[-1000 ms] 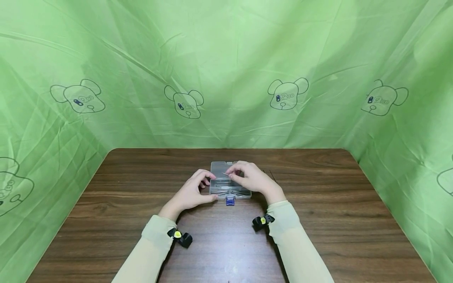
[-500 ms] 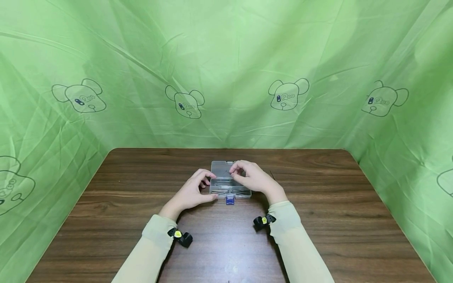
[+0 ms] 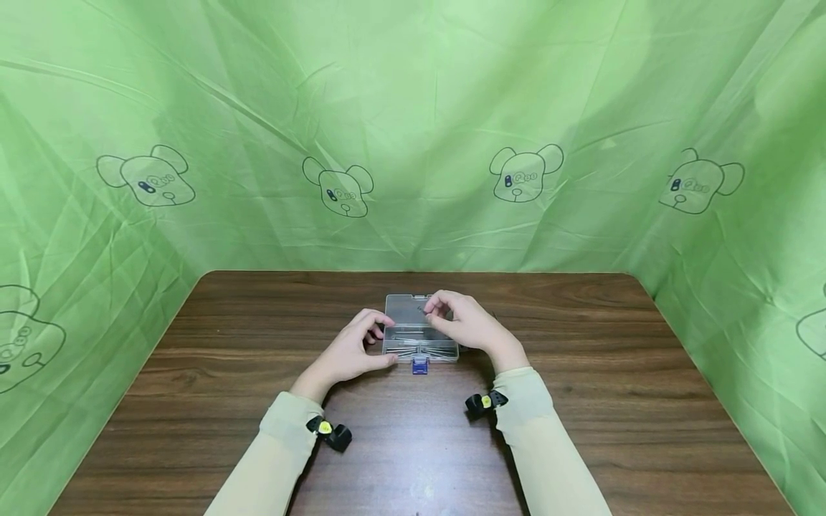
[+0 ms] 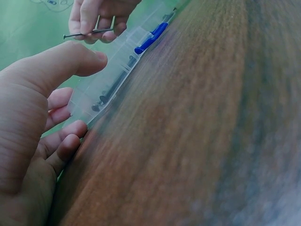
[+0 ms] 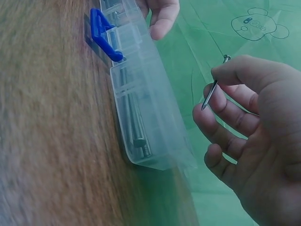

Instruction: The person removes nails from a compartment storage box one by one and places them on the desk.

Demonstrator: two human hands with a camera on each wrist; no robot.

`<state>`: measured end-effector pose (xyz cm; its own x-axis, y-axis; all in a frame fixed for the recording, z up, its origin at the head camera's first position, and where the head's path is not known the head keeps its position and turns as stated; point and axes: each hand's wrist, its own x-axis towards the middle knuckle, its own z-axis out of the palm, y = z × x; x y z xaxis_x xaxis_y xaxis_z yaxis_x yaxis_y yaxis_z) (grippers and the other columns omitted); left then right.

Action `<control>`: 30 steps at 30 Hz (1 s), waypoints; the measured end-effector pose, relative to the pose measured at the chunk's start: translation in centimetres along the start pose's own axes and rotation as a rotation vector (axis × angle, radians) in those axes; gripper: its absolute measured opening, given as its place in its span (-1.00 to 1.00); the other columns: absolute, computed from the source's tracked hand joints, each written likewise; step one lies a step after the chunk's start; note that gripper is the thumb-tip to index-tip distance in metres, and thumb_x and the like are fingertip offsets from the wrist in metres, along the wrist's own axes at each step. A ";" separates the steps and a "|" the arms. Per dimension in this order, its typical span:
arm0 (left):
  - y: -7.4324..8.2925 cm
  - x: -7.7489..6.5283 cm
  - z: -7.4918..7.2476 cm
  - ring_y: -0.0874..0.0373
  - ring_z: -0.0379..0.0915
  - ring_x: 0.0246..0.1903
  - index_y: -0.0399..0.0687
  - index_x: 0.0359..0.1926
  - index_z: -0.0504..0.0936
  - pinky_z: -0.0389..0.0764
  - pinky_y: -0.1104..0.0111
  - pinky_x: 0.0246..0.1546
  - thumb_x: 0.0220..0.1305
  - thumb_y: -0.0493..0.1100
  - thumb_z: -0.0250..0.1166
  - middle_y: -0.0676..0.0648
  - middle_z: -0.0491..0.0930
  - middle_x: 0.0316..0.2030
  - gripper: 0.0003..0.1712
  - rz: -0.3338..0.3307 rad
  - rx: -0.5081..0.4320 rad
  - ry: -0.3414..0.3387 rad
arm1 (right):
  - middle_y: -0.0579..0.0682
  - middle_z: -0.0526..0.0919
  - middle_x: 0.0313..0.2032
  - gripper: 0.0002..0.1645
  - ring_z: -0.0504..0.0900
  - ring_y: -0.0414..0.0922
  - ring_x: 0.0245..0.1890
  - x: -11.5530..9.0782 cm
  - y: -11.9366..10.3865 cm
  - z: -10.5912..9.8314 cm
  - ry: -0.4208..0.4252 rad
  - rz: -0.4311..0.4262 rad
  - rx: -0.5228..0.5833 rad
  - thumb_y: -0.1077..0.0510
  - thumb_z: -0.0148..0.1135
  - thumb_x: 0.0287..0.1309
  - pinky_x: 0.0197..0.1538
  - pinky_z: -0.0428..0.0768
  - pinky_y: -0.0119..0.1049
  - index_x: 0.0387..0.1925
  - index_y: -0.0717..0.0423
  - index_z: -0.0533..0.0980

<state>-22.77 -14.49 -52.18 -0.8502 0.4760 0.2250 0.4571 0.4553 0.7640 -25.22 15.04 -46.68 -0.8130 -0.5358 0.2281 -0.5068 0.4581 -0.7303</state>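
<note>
Nearest us, two pale sleeves (image 3: 261,455) reach over the dark wooden table (image 3: 619,401), each with a black wrist camera (image 3: 338,437) strapped on. Just beyond, a blue latch (image 3: 420,366) juts from the front of a clear plastic box (image 5: 162,110), which sits in the middle of the table. The left hand (image 3: 348,352) holds the box's left end, thumb well parted from the fingers; the left wrist view lets us see the lower fingers bent against that end, a detail lost from above. In the front compartments we see nails (image 5: 135,115), and only the right wrist view makes out a round head clearly.

The right hand (image 3: 467,324) pinches a single nail (image 5: 209,97) between thumb and fingertips, the other fingers loosely curled. From the head we catch just a dark sliver of it over the lid (image 3: 401,308), which lies opened back; both wrist views give us the shaft. Farthest off, green cloth (image 3: 413,86) printed with cartoon animal heads (image 3: 520,175) hangs behind the table.
</note>
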 end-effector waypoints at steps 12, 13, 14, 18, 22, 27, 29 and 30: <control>0.0 0.0 0.0 0.11 0.51 -0.03 0.02 0.28 0.61 0.58 0.23 -0.02 0.15 -0.06 0.71 -0.02 0.55 0.13 -0.29 -0.005 -0.003 0.001 | -0.11 0.72 -0.22 -0.89 0.67 -0.09 -0.15 -0.1 -0.4 -0.5 0.009 0.035 -0.002 0.19 0.35 0.47 -0.04 0.62 -0.19 -0.06 0.10 0.64; 0.0 0.0 0.1 0.11 0.51 -0.03 0.02 0.28 0.61 0.58 0.23 -0.02 0.16 -0.06 0.70 -0.02 0.55 0.13 -0.30 -0.004 -0.005 0.001 | -0.10 0.72 -0.22 -0.89 0.67 -0.08 -0.15 -0.1 -0.5 -0.6 0.007 0.041 -0.001 0.18 0.35 0.47 -0.04 0.62 -0.19 -0.05 0.10 0.63; 0.0 0.0 0.1 0.11 0.51 -0.03 0.02 0.28 0.61 0.58 0.23 -0.02 0.16 -0.06 0.70 -0.03 0.55 0.13 -0.30 -0.003 -0.008 0.001 | -0.10 0.72 -0.21 -0.89 0.67 -0.09 -0.15 -0.1 -0.6 -0.6 0.007 0.046 -0.002 0.17 0.34 0.48 -0.05 0.61 -0.21 -0.04 0.09 0.64; 0.0 -0.1 0.2 0.12 0.51 -0.04 0.03 0.28 0.62 0.58 0.24 -0.03 0.16 -0.04 0.70 -0.02 0.55 0.11 -0.30 -0.004 -0.011 -0.005 | -0.11 0.71 -0.21 -0.87 0.66 -0.12 -0.15 -0.5 -0.9 -1.3 0.016 0.075 -0.012 0.15 0.34 0.50 -0.07 0.62 -0.23 -0.02 0.06 0.64; 0.0 -0.1 0.2 0.13 0.51 -0.05 0.03 0.28 0.62 0.57 0.24 -0.03 0.17 -0.04 0.70 -0.01 0.55 0.10 -0.31 -0.006 -0.010 -0.010 | -0.11 0.71 -0.22 -0.87 0.66 -0.14 -0.18 -1.1 -0.9 -2.4 0.055 0.070 -0.035 0.18 0.35 0.48 -0.10 0.64 -0.25 -0.02 0.09 0.65; 0.0 -0.1 0.1 0.13 0.51 -0.06 0.04 0.28 0.62 0.57 0.24 -0.03 0.17 -0.04 0.70 -0.01 0.54 0.10 -0.31 -0.006 -0.007 -0.007 | -0.10 0.70 -0.26 -0.88 0.64 -0.14 -0.26 -2.0 -0.5 -4.2 0.132 0.056 -0.082 0.19 0.37 0.45 -0.15 0.62 -0.27 -0.05 0.10 0.66; 0.0 -0.1 0.0 0.12 0.51 -0.06 0.05 0.28 0.62 0.57 0.23 -0.03 0.17 -0.04 0.70 -0.01 0.54 0.09 -0.31 -0.005 -0.007 -0.006 | -0.10 0.70 -0.27 -0.89 0.63 -0.13 -0.29 -2.4 -0.3 -4.9 0.160 0.066 -0.092 0.18 0.38 0.44 -0.19 0.61 -0.28 -0.06 0.09 0.67; 0.0 -0.1 0.0 0.13 0.50 -0.06 0.05 0.28 0.61 0.57 0.23 -0.03 0.17 -0.03 0.70 -0.01 0.54 0.09 -0.31 -0.005 -0.006 -0.006 | -0.09 0.70 -0.27 -0.89 0.63 -0.12 -0.31 -2.6 -0.2 -5.2 0.172 0.078 -0.093 0.18 0.38 0.44 -0.20 0.60 -0.28 -0.07 0.08 0.67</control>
<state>-22.65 -14.52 -52.20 -0.8510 0.4779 0.2177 0.4512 0.4533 0.7687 -24.49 20.09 -43.80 -0.8837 -0.3706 0.2857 -0.4583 0.5614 -0.6890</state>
